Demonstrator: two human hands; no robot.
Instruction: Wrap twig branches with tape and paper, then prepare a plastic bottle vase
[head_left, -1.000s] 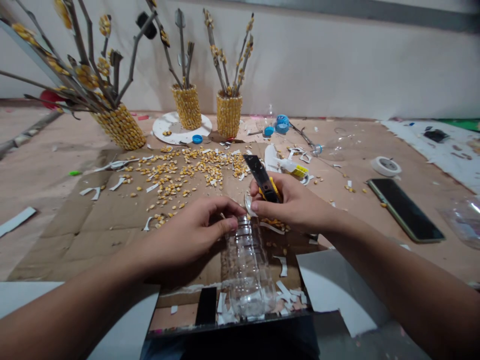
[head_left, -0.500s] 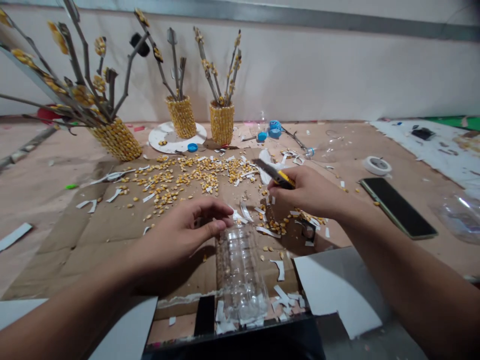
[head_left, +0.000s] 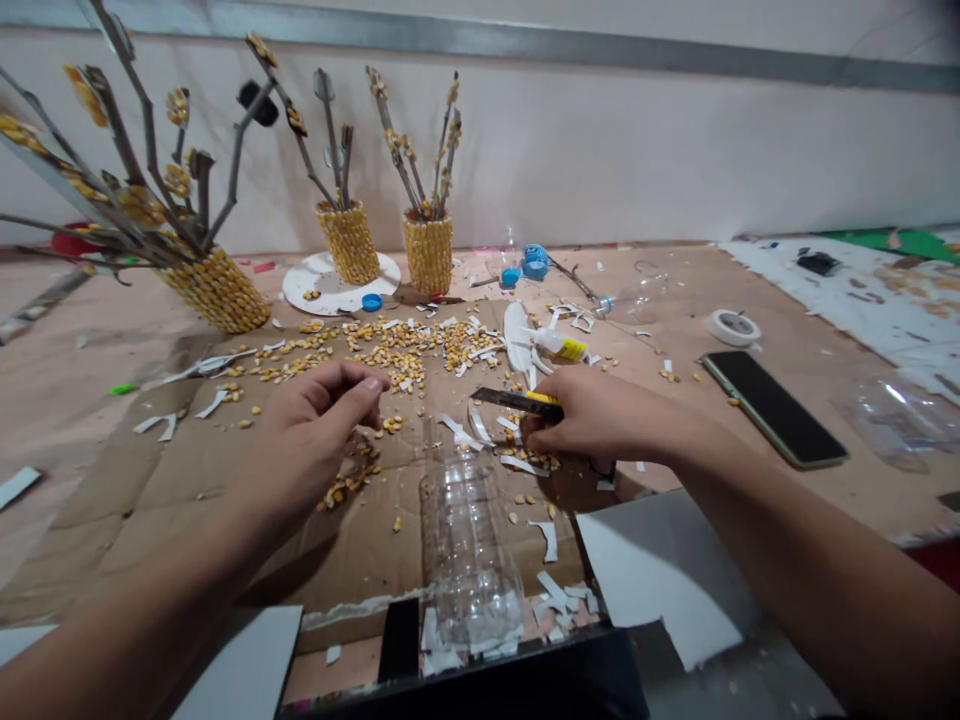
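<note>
My right hand point(head_left: 581, 415) grips a yellow and black utility knife point(head_left: 517, 401), its blade pointing left above paper scraps. My left hand point(head_left: 319, 430) hovers over the cardboard point(head_left: 180, 500) near corn kernels point(head_left: 405, 350), fingers curled with the thumb near the index finger; whether anything small is between them is hidden. A clear plastic bottle piece point(head_left: 472, 560) lies between my forearms, touched by neither hand. Just beyond my right hand lies a glue bottle point(head_left: 559, 345) with a yellow label.
Three corn-covered pots point(head_left: 429, 255) with branches stand at the back and left. A phone point(head_left: 776, 408) and a tape roll point(head_left: 733, 327) lie at right. White card point(head_left: 667, 570) is near the front, and a clear bottle point(head_left: 645, 295) lies farther back.
My left hand has moved left, away from the bottle piece. My right hand has come down and nearer with the knife, uncovering the glue bottle. The view has shifted slightly.
</note>
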